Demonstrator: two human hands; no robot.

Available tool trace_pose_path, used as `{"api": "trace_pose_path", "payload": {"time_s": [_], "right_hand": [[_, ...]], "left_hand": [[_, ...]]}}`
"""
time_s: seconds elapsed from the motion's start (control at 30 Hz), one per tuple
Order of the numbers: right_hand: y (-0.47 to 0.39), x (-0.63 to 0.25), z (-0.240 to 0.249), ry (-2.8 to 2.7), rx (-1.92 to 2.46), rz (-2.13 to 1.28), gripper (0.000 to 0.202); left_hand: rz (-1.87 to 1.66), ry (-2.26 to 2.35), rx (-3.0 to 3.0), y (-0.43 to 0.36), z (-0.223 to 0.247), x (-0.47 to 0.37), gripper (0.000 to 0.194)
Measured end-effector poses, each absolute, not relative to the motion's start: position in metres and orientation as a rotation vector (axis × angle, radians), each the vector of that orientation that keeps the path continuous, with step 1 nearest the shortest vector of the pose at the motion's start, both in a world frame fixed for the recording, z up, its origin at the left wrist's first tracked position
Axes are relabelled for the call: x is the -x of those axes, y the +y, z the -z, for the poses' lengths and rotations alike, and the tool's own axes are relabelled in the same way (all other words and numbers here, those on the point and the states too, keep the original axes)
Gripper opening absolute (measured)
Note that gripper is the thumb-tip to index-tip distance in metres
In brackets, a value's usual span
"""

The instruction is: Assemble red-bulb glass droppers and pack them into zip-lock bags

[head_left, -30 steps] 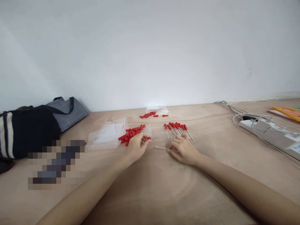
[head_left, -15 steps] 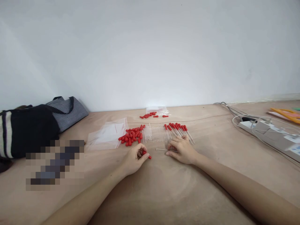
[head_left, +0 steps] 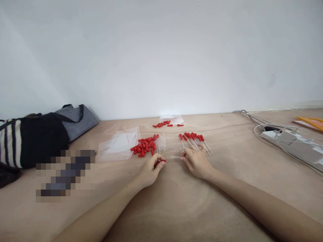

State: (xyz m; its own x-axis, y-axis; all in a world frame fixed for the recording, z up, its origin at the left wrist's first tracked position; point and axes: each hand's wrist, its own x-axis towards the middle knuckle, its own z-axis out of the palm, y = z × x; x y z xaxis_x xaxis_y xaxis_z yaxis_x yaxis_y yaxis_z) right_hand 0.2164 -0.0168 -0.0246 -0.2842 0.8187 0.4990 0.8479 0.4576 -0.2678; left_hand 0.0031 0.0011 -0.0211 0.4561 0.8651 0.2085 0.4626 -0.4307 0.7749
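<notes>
Bulb (head_left: 164, 161) is sitting pinched in the left hand (head_left: 150, 170), just nearside of the tube row (head_left: 172, 144) — right hand (head_left: 196, 163) pinching a lone tube (head_left: 174, 157) sideways, seemingly keeping its free end facing leftward.

The person's left hand (head_left: 151, 170) has drawn one small red rubbery bulb (head_left: 156, 163) backward, nearly into line with a thin clear tube (head_left: 175, 157).

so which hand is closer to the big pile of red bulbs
Left. The left hand is just in front of the pile of red bulbs, holding a red bulb; the right hand is farther off to the right, holding a clear tube.
</notes>
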Motion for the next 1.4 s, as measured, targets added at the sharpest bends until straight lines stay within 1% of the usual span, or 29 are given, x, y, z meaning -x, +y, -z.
{"api": "trace_pose_path", "payload": {"time_s": [0.2,0.6,0.8,1.03,1.23,1.4], "right_hand": [[-0.021,-0.210,0.023,-2.119,1.253,-0.002,0.017],[-0.026,-0.206,0.027,-2.226,1.155,-0.054,0.030],[-0.028,-0.203,0.029,-2.152,1.160,-0.093,0.021],[-0.030,-0.203,0.026,-2.184,1.066,0.005,0.023],[-0.025,-0.209,0.024,-2.289,0.961,0.185,0.030],[-0.022,-0.208,0.022,-2.331,0.952,0.248,0.030]], "left_hand": [[-0.851,1.047,-1.949,0.003,0.026,-0.007,0.010],[-0.926,1.035,-1.949,0.002,0.026,-0.008,0.012],[-0.925,1.062,-1.915,0.001,0.034,-0.008,0.018],[-0.940,1.072,-1.915,-0.001,0.037,-0.009,0.018],[-0.927,1.027,-1.909,0.000,0.038,-0.009,0.017],[-0.883,1.035,-1.935,0.001,0.037,-0.008,0.018]]}}
